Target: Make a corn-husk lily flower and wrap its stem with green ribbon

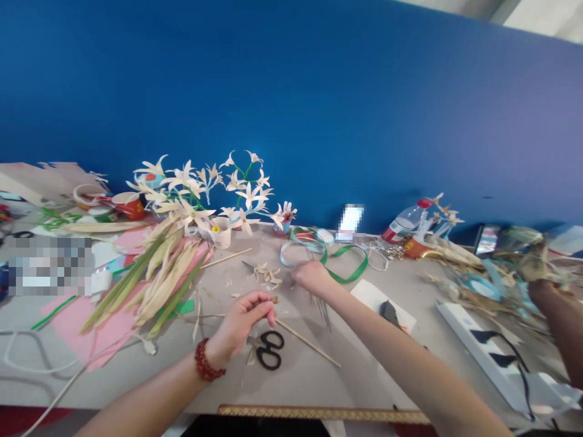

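Light pinch for a small green piece

The left hand (246, 318) has its fingers drawn narrow around a small green piece (276, 299), held at their tips above the desk (314, 388). It looks easily crushed, so a gentle, steady pinch should suit it.

The right hand (313, 279) reaches low by thin wires (324, 312); its fingertips are hidden, so I cannot tell what they hold. Wires could snag, so lifting straight up seems safest.

Scissors (269, 350) lie just below the left fingers; green ribbon (363, 268) loops right of the right fingers.
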Action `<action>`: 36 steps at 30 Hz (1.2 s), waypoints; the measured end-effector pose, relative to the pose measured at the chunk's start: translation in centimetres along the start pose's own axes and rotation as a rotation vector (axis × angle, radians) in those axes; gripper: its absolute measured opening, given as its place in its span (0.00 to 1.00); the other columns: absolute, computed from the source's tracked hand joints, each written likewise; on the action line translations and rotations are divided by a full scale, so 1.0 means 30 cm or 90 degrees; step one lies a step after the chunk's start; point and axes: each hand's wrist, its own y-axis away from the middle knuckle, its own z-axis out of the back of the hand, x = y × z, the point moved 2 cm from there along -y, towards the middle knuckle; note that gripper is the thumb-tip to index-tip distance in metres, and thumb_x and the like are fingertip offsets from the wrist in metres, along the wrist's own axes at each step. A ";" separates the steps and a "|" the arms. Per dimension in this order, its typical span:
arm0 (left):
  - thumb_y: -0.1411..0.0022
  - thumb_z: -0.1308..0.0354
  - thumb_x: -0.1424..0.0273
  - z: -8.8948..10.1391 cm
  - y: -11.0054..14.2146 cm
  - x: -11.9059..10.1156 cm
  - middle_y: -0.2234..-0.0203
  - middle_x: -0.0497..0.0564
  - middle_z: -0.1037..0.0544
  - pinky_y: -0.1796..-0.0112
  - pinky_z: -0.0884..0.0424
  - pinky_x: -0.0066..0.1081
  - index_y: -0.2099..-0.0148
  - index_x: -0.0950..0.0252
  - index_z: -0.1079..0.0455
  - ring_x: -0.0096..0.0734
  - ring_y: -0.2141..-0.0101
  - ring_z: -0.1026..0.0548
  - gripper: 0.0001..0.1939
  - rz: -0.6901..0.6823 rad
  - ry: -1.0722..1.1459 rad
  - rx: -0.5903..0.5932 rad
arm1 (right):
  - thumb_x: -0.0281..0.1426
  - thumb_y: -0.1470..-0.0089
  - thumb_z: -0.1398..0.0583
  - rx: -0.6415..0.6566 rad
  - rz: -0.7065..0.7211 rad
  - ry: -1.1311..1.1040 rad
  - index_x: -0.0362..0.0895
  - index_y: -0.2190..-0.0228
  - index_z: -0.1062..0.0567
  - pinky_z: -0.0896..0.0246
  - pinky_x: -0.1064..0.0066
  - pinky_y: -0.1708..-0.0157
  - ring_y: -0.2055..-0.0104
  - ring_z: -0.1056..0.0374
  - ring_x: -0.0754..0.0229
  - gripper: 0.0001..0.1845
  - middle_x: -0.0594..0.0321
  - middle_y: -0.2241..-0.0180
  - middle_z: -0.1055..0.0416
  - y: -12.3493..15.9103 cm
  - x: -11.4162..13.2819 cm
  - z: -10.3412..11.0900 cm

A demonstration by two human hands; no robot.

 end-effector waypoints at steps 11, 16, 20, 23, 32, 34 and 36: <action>0.42 0.36 0.67 -0.003 -0.001 -0.007 0.76 0.48 0.24 0.62 0.31 0.30 0.66 0.65 0.30 0.28 0.71 0.26 0.08 0.024 0.142 0.043 | 0.17 0.49 0.44 -0.003 0.067 -0.001 0.40 0.73 0.21 0.40 0.71 0.66 0.64 0.29 0.56 0.13 0.54 0.70 0.22 -0.067 0.001 -0.004; 0.47 0.31 0.70 0.013 -0.015 0.004 0.73 0.48 0.23 0.61 0.32 0.29 0.68 0.67 0.26 0.26 0.69 0.26 0.08 0.032 0.204 -0.006 | 0.23 0.48 0.43 -0.087 -0.008 -0.048 0.40 0.65 0.24 0.41 0.70 0.68 0.63 0.30 0.53 0.09 0.51 0.67 0.24 0.011 0.005 0.114; 0.51 0.29 0.71 0.027 -0.026 0.000 0.74 0.47 0.23 0.63 0.31 0.27 0.69 0.66 0.25 0.24 0.71 0.27 0.08 0.014 0.258 -0.063 | 0.26 0.43 0.47 -0.169 -0.069 -0.157 0.43 0.65 0.29 0.41 0.75 0.71 0.70 0.31 0.62 0.07 0.61 0.71 0.27 0.116 0.129 0.186; 0.53 0.28 0.71 0.028 -0.026 -0.012 0.72 0.48 0.21 0.62 0.30 0.27 0.69 0.66 0.23 0.25 0.70 0.25 0.09 -0.006 0.291 -0.085 | 0.28 0.41 0.47 -0.299 -0.094 -0.595 0.44 0.67 0.31 0.41 0.78 0.76 0.74 0.34 0.65 0.05 0.65 0.74 0.30 0.177 0.247 0.185; 0.54 0.28 0.72 0.015 -0.021 -0.024 0.74 0.48 0.21 0.66 0.30 0.25 0.69 0.66 0.23 0.24 0.71 0.26 0.09 -0.011 0.299 -0.111 | 0.32 0.42 0.44 -0.363 -0.118 -0.817 0.44 0.70 0.29 0.41 0.76 0.75 0.76 0.35 0.65 0.06 0.66 0.77 0.31 0.177 0.376 0.121; 0.53 0.29 0.72 0.013 -0.022 -0.023 0.75 0.47 0.22 0.68 0.30 0.25 0.70 0.66 0.23 0.24 0.72 0.27 0.08 -0.006 0.303 -0.102 | 0.32 0.42 0.44 -0.357 -0.121 -0.837 0.44 0.71 0.30 0.41 0.76 0.76 0.77 0.35 0.65 0.07 0.66 0.77 0.31 0.170 0.380 0.110; 0.52 0.29 0.72 0.012 -0.023 -0.022 0.75 0.47 0.22 0.69 0.30 0.25 0.70 0.66 0.24 0.25 0.73 0.27 0.07 0.000 0.307 -0.093 | 0.32 0.41 0.44 -0.348 -0.126 -0.868 0.44 0.70 0.30 0.41 0.77 0.77 0.78 0.36 0.66 0.07 0.67 0.77 0.31 0.165 0.385 0.099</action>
